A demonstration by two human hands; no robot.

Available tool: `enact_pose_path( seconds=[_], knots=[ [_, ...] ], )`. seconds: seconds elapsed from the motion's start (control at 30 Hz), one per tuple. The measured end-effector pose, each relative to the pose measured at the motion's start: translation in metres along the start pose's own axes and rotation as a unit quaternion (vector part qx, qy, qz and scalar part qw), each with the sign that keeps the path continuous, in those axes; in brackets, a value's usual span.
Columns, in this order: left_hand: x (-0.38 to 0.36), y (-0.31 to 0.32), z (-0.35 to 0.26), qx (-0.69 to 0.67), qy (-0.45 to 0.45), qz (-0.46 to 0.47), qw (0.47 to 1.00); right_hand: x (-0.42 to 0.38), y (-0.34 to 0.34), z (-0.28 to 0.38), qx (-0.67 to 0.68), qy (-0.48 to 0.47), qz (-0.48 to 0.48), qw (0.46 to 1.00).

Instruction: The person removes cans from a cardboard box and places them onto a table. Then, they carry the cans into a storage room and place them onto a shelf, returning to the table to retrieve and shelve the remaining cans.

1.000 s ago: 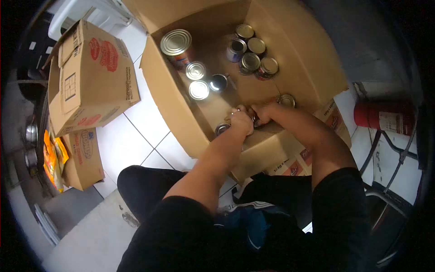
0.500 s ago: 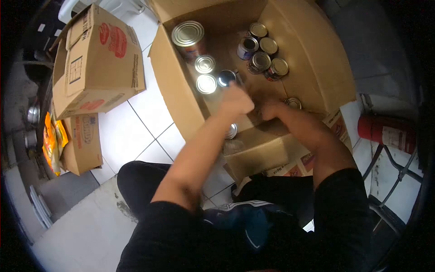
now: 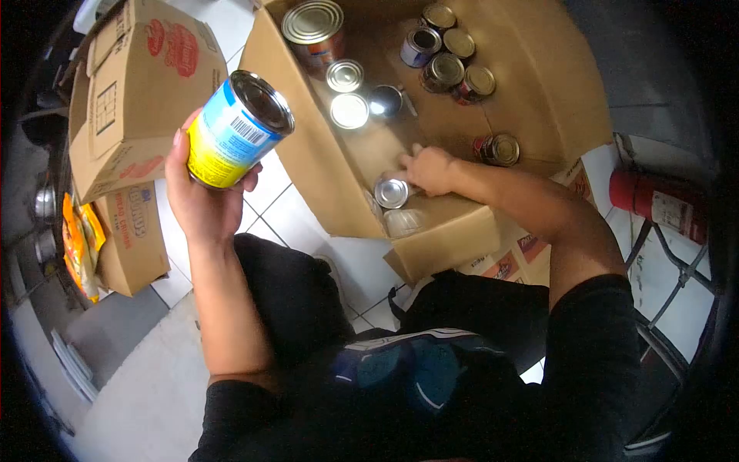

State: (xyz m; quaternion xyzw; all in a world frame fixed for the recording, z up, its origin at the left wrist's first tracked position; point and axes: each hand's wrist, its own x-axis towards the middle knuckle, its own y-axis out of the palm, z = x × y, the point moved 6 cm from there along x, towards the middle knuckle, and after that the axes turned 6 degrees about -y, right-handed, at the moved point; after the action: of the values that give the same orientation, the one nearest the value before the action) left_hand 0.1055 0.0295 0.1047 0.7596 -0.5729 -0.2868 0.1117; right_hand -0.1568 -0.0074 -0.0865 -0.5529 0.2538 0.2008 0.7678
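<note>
A blue and yellow can [image 3: 231,142] with a barcode is gripped in my left hand [image 3: 202,189], raised to the left of the large cardboard box [image 3: 531,85]. The can tilts, its dark metal end facing up and right. Inside the box, my right hand [image 3: 431,169] reaches low with its fingers apart, right beside a silver-topped can [image 3: 391,190]. Two shiny-lidded cans [image 3: 349,112] and a dark-topped can [image 3: 386,101] stand further in. A big can [image 3: 314,35] is in the far left corner.
Several small cans [image 3: 443,73] cluster at the box's far right, and one can [image 3: 502,149] stands nearer. Another carton [image 3: 146,85] is on the left, above a smaller box [image 3: 135,239] with orange packets [image 3: 81,242]. A red cylinder [image 3: 654,202] lies at right.
My left hand has moved out of the box to the left and up, now holding the blue and yellow can. My right hand has shifted slightly left, toward the silver-topped can.
</note>
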Motion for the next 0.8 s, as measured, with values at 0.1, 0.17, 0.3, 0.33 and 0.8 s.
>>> enact_pose_path(
  seconds=[0.1,0.17,0.3,0.33,0.8],
  knots=[
    [-0.005,-0.002,-0.01,-0.015,0.016,-0.021,1.0,0.011,-0.009,0.024,-0.024,-0.026,0.004,0.999],
    [-0.014,-0.005,-0.014,-0.032,0.011,-0.071,0.997,0.019,0.0,0.025,-0.094,-0.002,0.015,0.995],
    [-0.035,-0.013,-0.028,0.014,0.026,-0.1,0.995,0.015,0.0,0.023,-0.102,0.024,-0.004,0.995],
    [-0.04,-0.016,-0.03,0.03,0.027,-0.122,0.992,0.015,0.001,0.022,-0.084,0.027,-0.011,0.996],
    [-0.041,-0.02,-0.033,-0.064,-0.005,-0.028,0.998,0.033,0.02,0.01,0.005,-0.026,-0.102,0.994]
  ],
)
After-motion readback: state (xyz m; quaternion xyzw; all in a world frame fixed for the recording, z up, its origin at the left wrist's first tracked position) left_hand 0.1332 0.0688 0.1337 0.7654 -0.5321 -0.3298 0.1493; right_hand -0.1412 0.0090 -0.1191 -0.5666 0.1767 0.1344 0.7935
